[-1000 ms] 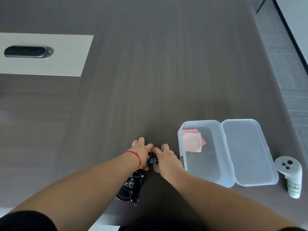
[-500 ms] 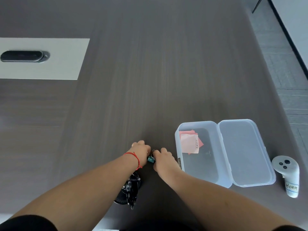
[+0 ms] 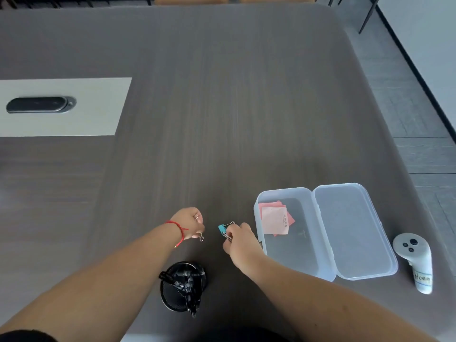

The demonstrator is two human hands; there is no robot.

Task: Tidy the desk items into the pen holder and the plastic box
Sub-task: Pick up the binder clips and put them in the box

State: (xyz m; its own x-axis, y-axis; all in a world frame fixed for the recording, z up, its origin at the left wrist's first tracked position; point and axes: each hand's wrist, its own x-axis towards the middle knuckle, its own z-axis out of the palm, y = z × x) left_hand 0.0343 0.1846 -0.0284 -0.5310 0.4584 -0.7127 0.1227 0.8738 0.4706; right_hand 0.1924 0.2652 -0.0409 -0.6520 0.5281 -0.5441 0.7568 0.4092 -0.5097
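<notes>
Teal binder clip (image 3: 222, 229) half-hidden in right hand (image 3: 238, 239)

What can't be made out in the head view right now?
- Left hand: closed fist hides most of what it holds; only metal clip loops show.
- Pink notes in plastic box: writing too small.
- Pen holder: dark contents indistinct.
- White controller label: blurred.

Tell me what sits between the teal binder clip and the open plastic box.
Nothing: in the head view only bare table lies between the teal binder clip in the right hand and the plastic box.
</notes>
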